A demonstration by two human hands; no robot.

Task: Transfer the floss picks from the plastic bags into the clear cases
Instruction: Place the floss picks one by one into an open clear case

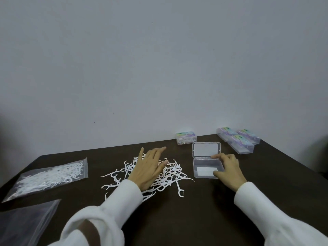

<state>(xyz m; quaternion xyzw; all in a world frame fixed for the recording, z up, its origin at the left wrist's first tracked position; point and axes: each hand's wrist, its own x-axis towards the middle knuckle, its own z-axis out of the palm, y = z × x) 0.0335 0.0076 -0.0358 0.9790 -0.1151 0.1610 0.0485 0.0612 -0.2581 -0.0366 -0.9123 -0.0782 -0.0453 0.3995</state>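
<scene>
Your left hand (150, 167) lies flat, fingers spread wide, over the loose pile of floss picks (170, 176) at the centre of the dark table (195, 219). Your right hand (229, 172) holds the open clear case (206, 161) at 3 o'clock from the pile, thumb and fingers curled on its right edge. A bag of picks (51, 176) lies at 9 o'clock, an emptier bag (26, 222) at 8. Four closed cases (237, 139) sit at 1 o'clock.

White floss picks (170, 174) heaped beside open clear case (206, 166); 1 bag (49, 176) full.
</scene>
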